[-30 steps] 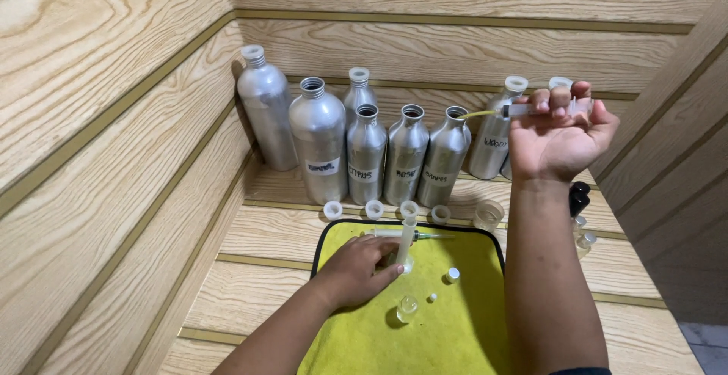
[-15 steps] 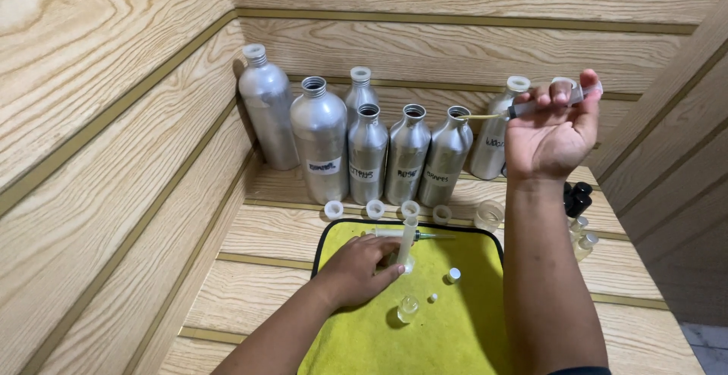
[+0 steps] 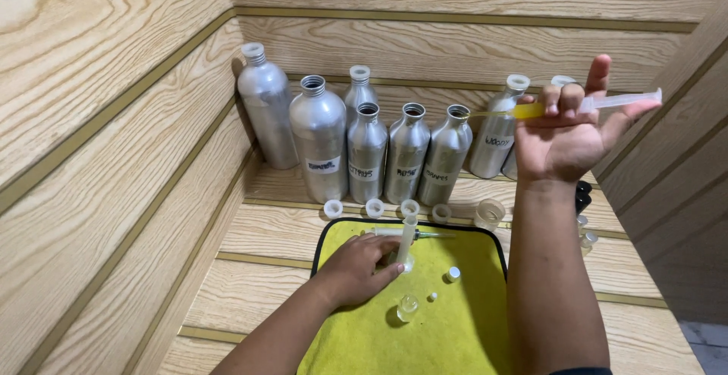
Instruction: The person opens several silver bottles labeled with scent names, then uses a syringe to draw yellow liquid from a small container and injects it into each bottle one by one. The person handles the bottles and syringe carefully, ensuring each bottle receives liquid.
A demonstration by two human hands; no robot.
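A: Syringe (image 3: 565,106) first: clear plastic, yellow liquid filling part of its barrel, held level and high up by the right hand (image 3: 570,138). Its thin needle points left, with the tip at the mouth of the open aluminium bottle (image 3: 445,153) at the right end of the front row.

B: And the fingers on it?

A: Curled over the barrel, pinching it against the palm, with one finger raised straight. The plunger sticks out to the right, past the hand.

B: What about the left hand (image 3: 360,269)?

A: It rests low on the yellow-green cloth (image 3: 470,322), fingers closed around the base of a slim clear tube (image 3: 408,238) that stands upright there.

B: What else is on the cloth?

A: A second syringe (image 3: 409,233) lies flat behind the tube. A small clear vial (image 3: 407,304) and a small white cap (image 3: 453,273) sit just right of the hand.

B: And behind it?

A: Several silver aluminium bottles stand against the wooden wall (image 3: 114,117); white caps (image 3: 333,209) lie in a row along the shelf before them.
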